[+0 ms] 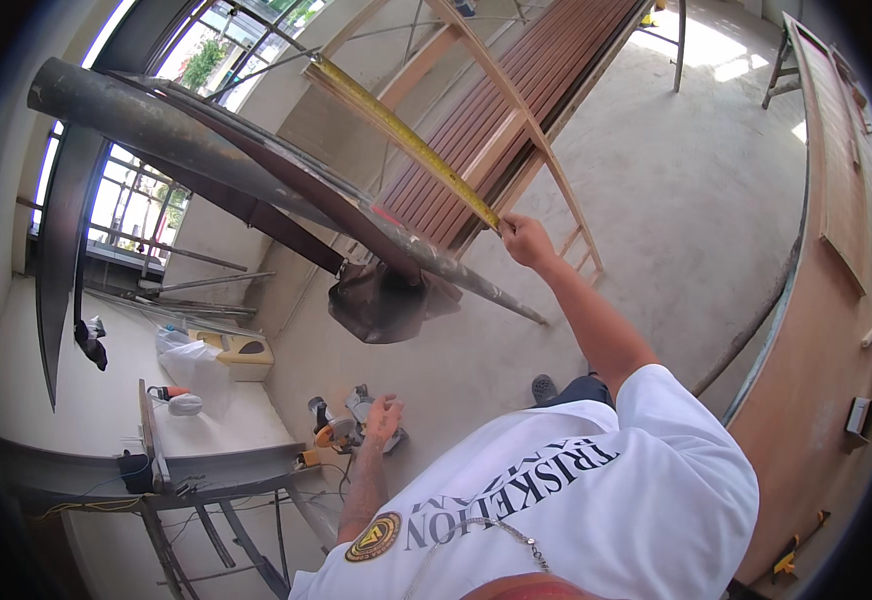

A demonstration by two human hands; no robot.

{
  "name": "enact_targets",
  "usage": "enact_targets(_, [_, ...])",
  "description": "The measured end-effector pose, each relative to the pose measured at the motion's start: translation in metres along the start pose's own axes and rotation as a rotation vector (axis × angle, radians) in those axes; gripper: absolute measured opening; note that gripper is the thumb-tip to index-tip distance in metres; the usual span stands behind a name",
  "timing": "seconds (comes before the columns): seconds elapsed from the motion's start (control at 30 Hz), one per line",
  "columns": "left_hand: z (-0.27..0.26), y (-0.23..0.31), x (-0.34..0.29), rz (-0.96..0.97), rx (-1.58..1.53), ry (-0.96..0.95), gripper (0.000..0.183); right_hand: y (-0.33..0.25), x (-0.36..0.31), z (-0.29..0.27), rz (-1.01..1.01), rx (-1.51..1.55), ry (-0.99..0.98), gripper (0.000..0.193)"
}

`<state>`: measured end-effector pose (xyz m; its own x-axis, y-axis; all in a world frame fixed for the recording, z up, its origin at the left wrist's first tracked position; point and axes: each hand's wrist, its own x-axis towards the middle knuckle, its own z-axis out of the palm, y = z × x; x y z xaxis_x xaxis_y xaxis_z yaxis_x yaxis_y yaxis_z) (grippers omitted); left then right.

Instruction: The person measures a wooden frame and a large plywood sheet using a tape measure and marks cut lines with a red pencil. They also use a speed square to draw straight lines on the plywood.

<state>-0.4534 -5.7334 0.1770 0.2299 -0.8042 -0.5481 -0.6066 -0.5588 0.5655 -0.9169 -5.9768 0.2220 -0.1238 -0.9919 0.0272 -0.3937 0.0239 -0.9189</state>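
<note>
In my right hand (526,240) is a tape measure, its case hidden by the closed fingers. The yellow blade (406,138) runs out toward the upper left, along a light wooden frame (496,75), to that frame's far corner. My left hand (384,418) hangs low beside my body with its fingers loosely apart and nothing in it. Beneath it, a power saw (341,428) with an orange part rests on the floor, apart from the hand as far as I can tell.
A long metal pipe (156,115) crosses at the left, with a dark bag (381,300) hanging by it. Reddish-brown slats (546,70) lie behind the frame. A large wooden panel (806,400) fills the right. A white plastic bag (196,365) and yellow box (241,352) stand lower left.
</note>
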Motion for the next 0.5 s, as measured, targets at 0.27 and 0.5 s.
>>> enact_targets(0.27, [0.118, -0.035, -0.021, -0.278, -0.153, -0.236, 0.046, 0.032, 0.082, -0.012, -0.03, -0.052, 0.055, 0.02])
enact_targets(0.5, [0.148, -0.015, -0.045, -0.32, 0.01, -0.307, 0.047, 0.042, 0.115, -0.003, -0.107, -0.012, 0.174, 0.013])
